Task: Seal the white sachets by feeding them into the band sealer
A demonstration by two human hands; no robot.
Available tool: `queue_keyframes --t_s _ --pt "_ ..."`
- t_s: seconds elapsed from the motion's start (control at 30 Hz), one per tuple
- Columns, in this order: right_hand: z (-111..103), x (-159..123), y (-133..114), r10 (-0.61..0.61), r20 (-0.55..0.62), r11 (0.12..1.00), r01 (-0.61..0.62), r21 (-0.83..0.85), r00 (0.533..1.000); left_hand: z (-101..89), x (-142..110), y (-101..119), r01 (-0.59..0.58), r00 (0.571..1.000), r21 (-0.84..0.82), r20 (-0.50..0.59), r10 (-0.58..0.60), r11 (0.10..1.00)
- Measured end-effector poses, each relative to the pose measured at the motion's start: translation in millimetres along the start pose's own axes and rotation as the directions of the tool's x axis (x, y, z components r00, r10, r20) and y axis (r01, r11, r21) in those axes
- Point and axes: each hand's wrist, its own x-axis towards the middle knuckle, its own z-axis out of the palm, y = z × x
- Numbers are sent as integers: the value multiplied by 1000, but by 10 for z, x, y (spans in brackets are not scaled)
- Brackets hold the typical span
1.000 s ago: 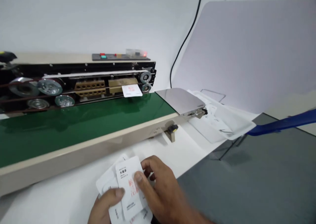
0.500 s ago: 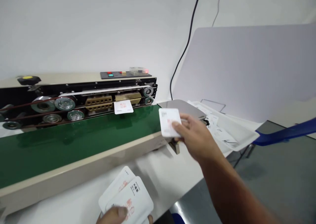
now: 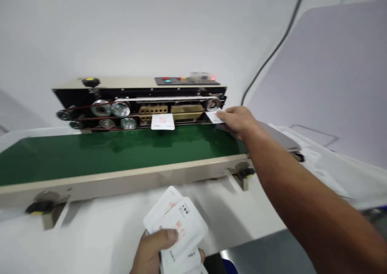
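My right hand (image 3: 238, 120) pinches a small white packet (image 3: 214, 116) at the right end of a band sealing machine (image 3: 139, 100), just below its end roller. The packet's far edge meets the machine; whether the bands grip it I cannot tell. Another white packet (image 3: 163, 122) with red print sticks out from the machine's middle, above the green conveyor belt (image 3: 121, 149). Low in front, my left hand (image 3: 154, 250) is closed around a fanned stack of white packets (image 3: 181, 229), its thumb on top. The packets carry black and red printing.
A control panel (image 3: 187, 80) with coloured buttons tops the machine. Black knobs (image 3: 39, 207) jut out under the conveyor's front. To the right stand a white tray (image 3: 369, 185) with packets and a pale upright panel (image 3: 338, 72). A black cable (image 3: 278, 44) runs down the wall.
My right hand has carried its packet from above the belt's right end up to the machine's rollers. The packet in the machine has shifted left along it. The view has swung left.
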Motion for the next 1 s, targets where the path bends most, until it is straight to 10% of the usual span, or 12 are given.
queue_keyframes --t_s 0.13,0.27,0.4,0.63,0.8,1.0 --pt "42 -774 142 -468 -352 884 420 -206 811 57 85 54 -128 991 -17 46 129 992" --pt "178 -1812 516 -492 83 870 491 42 866 100 88 77 -159 985 -59 53 162 986" --pt "337 -2331 630 -246 527 955 110 276 814 136 -40 48 -109 992 -68 51 113 992" --pt "363 -2315 794 -21 602 871 -281 403 798 91 -124 43 94 995 -41 32 -93 995" --pt "257 -2229 856 -59 471 876 -181 446 880 190 -156 94 207 976 -78 92 -200 975" --pt "-239 -1767 742 -59 358 749 -196 633 932 323 -166 120 278 931 -47 -231 -281 960"
